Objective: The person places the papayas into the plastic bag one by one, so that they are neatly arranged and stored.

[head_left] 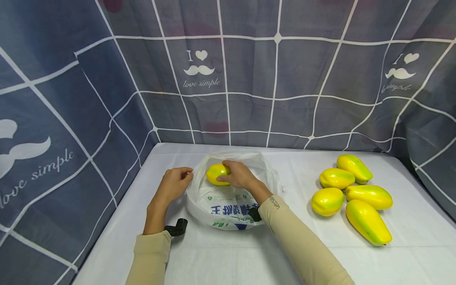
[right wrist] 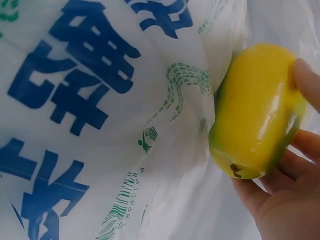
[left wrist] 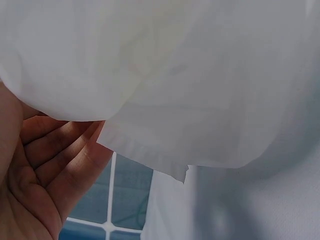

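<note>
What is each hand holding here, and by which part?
The right hand grips a yellow-green plastic mango around its body, over the open white plastic bag with blue print. The left hand pinches that bag's rim on its left side.

Bare table [head_left: 228,257] nearside — mangoes [head_left: 352,194] (right)

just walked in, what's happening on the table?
A person is working at a white table. The right hand grips a yellow-green papaya at the mouth of a white plastic bag with blue print. The left hand pinches the bag's rim on its left side. Five more papayas lie loose on the table to the right, outside the bag.
</note>
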{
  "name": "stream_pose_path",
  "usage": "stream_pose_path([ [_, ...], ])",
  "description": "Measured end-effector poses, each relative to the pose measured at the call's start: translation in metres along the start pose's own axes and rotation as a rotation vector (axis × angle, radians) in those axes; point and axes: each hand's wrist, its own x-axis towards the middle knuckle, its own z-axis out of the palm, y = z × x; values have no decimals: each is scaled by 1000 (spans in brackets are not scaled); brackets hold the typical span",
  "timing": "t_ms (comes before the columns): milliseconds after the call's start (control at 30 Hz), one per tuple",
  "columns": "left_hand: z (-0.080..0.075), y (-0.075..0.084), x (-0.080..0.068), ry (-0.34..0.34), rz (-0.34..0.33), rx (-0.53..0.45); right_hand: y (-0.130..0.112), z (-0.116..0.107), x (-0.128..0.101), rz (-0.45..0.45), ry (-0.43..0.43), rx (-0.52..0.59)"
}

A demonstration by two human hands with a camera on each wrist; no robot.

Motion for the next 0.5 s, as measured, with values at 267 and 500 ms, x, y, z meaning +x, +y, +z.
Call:
stream_pose_path([
  [267,0,-1,0,-1,-2,7,2,-4,-3,-5,6,105],
  [500,0,0,1,-1,2,2,7,-3,-3,-34,24,141],
])
